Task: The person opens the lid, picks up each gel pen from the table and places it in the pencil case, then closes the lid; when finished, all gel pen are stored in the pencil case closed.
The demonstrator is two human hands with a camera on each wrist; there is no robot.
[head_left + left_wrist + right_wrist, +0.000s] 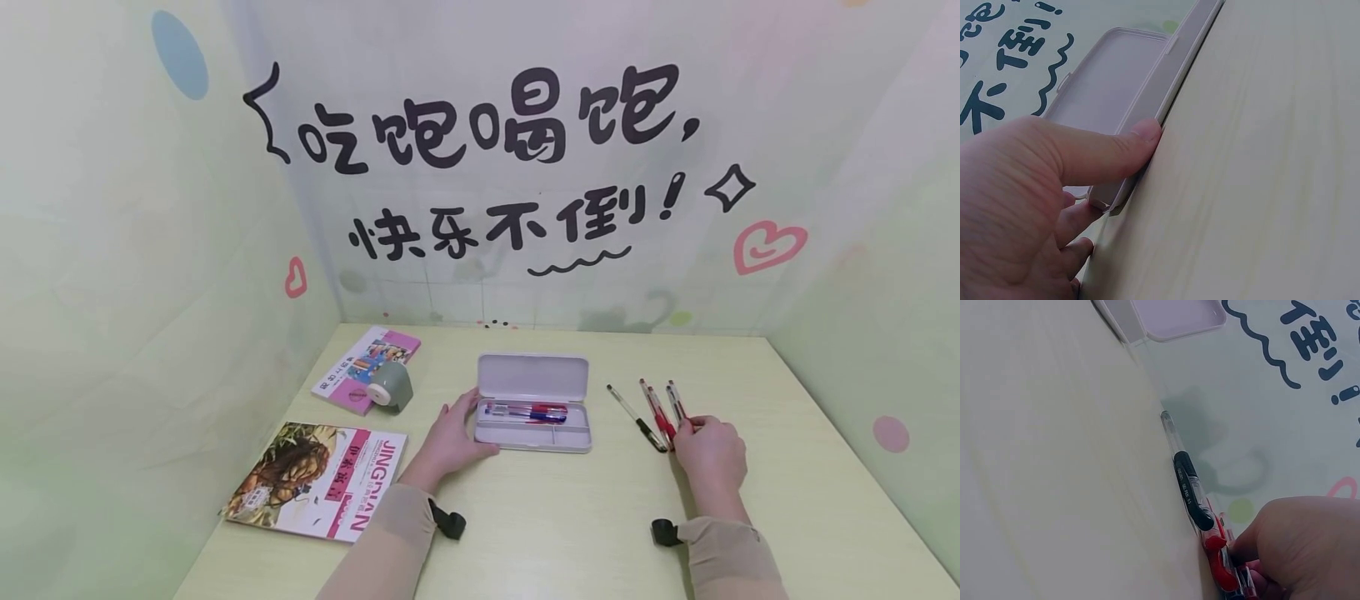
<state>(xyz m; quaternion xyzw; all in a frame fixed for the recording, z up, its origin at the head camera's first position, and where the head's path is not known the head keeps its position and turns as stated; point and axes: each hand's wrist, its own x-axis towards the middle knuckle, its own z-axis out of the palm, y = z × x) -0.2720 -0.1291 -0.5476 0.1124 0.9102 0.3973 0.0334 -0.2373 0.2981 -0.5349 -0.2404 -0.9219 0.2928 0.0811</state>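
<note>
My right hand [711,454] has its grip pinched on the near end of a red pen [677,403], the rightmost of 3 pens lying loose on the tabletop [570,517]; it has not lifted yet. My left hand [450,433] steadies the open pencil case [534,437], thumb curled against its near-left corner. I judge the work roughly half done: 2 pens [525,410] already lie in the tray, 3 remain outside. The gripped pen's long axis runs away from me, tip angled slightly left toward the back wall. Beside it lie another red pen [654,408] and a black pen [633,415].
</note>
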